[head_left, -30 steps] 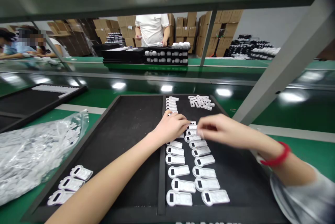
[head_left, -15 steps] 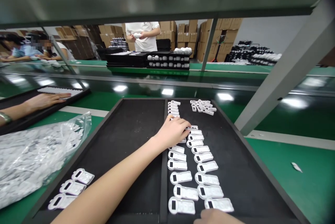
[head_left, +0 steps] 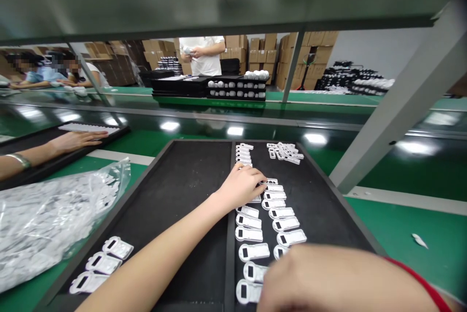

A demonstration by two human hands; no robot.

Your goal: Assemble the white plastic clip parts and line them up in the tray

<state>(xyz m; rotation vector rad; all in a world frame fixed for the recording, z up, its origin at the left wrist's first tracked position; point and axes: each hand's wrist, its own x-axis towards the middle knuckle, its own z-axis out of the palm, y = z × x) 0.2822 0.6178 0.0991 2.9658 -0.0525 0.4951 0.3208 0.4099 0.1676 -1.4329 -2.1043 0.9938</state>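
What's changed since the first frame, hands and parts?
Right hand moved from the far half of the right-hand column back toward the wearer, now over the near end; its grip is unclear. A co-worker's hand came in over the left tray. Unchanged: left hand by the columns, three parts at near left.

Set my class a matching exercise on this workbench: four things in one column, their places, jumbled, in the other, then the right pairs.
1. Clear plastic bag
2. Red band
3. Left hand
4. Heap of small white pieces

A. Over the rows of white parts
B. In the far right corner of the black tray
C. On the right arm
D. Left of the tray

Pairs: 1-D, 2-C, 3-A, 4-B
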